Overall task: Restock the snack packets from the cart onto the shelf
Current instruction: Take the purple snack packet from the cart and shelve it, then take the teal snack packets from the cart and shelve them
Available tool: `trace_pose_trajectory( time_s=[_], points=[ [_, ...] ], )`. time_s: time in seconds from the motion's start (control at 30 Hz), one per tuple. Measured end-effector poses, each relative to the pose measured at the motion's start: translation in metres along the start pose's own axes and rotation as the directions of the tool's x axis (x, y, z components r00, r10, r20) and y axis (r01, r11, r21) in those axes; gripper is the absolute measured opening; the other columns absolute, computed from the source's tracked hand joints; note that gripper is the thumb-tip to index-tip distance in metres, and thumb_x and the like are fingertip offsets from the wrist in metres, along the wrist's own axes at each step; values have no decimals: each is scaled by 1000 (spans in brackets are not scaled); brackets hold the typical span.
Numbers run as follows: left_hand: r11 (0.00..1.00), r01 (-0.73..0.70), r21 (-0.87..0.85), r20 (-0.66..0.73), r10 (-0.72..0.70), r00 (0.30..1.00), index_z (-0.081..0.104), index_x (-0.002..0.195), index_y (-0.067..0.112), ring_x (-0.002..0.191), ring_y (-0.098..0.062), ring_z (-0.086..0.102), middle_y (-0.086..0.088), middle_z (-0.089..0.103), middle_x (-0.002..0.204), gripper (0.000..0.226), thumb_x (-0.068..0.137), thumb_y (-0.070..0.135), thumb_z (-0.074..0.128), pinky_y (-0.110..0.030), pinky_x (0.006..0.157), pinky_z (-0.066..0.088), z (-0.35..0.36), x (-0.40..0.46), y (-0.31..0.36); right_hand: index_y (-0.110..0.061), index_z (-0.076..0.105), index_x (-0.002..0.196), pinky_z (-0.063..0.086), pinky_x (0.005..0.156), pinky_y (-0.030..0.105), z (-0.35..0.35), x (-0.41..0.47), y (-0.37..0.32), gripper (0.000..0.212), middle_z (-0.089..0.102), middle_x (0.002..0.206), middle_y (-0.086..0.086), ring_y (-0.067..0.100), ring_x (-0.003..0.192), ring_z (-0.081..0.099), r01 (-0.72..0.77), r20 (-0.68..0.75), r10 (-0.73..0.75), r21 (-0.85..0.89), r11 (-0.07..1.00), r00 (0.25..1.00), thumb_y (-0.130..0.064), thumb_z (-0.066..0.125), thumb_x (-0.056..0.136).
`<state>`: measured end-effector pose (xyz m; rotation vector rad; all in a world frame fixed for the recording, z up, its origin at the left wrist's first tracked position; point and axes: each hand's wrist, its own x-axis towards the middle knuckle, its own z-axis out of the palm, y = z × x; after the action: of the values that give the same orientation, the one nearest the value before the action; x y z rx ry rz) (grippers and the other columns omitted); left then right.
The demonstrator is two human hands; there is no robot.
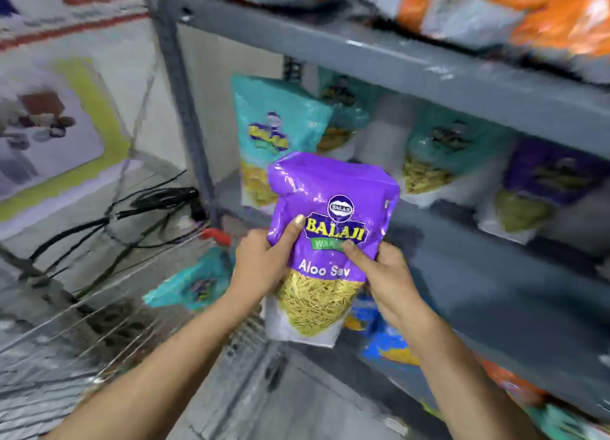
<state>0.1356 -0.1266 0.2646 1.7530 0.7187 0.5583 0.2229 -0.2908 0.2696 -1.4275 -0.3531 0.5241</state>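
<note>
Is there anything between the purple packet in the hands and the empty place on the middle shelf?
Nothing visible blocks it. The purple Aloo Sev packet, held by the left hand and right hand, faces bare shelf; teal packets stand behind and to its left.

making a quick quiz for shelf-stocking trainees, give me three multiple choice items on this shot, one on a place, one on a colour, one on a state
1. Where is the teal packet at lower left?
A. in the wire cart
B. on the top shelf
C. in the left hand

2. What colour is the Aloo Sev packet?
A. orange
B. purple
C. teal

3. How is the Aloo Sev packet held?
A. lying on the shelf
B. by one hand
C. by both hands

Key:
1 A, it lies among the wire cart bars.
2 B, its upper part is purple.
3 C, the left hand and right hand grip its sides, in front of the middle shelf.
</note>
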Motion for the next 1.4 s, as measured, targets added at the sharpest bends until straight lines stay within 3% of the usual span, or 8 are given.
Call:
trace_pose_trajectory(
  time_s=[0.23,0.33,0.37,0.57,0.8,1.03,1.17,1.4],
  points=[
    [983,-116,-141,228,147,963,50,47,5,53,-15,34,-7,39,48,63,83,55,62,-33,54,33,169,-32,78,-21,69,102,55,90,39,-164,-34,-50,19,75,106,10,20,93,68,228,-322,-290,-216,949,901,-19,70,82],
    [975,-132,-180,304,183,935,45,45,9,59,-19,26,3,38,41,58,89,44,61,-31,54,31,232,-41,100,-18,65,112,55,88,32,-218,-44,-61,23,74,109,4,14,95,67,233,-406,-327,-264,936,854,-14,66,89],
    [972,-128,-195,330,188,925,43,44,11,57,0,34,2,39,38,59,89,44,62,-31,54,32,251,-43,105,-20,64,112,55,87,29,-235,-46,-64,23,74,109,1,12,95,68,224,-435,-331,-279,934,837,-14,65,91],
    [969,-100,-225,428,190,884,45,46,12,59,-19,38,-14,49,50,56,86,49,61,-34,59,38,340,-55,115,-13,62,119,55,90,28,-306,-54,-60,27,73,112,-3,9,102,70,184,-578,-339,-311,933,742,-12,63,92],
    [979,-11,-206,552,126,825,66,74,-2,62,-16,53,-23,73,77,73,69,71,56,-44,70,54,358,-52,91,-5,56,122,50,100,41,-320,-49,-26,37,67,119,13,22,108,65,188,-643,-344,-300,935,684,-5,68,87],
    [936,5,-353,534,197,822,71,113,7,95,-4,68,-1,74,106,35,83,24,74,-28,98,52,292,-31,73,-2,32,146,28,120,41,-241,-63,-19,74,36,153,17,26,145,34,192,-628,-651,-640,744,427,-8,73,85],
    [964,-64,-256,371,160,915,75,99,8,79,12,66,4,74,92,15,87,13,69,-10,84,49,203,-9,22,-3,44,139,23,119,26,-169,-49,-10,61,42,150,17,24,142,36,269,-454,-734,-725,634,505,-9,71,85],
    [992,69,-106,37,-66,997,71,72,19,56,8,55,17,67,58,17,89,16,67,-9,61,44,1,-1,-91,-12,62,124,28,110,12,-8,-3,49,38,50,134,2,4,126,46,385,-19,-513,-637,668,858,-9,69,86]
  ],
)
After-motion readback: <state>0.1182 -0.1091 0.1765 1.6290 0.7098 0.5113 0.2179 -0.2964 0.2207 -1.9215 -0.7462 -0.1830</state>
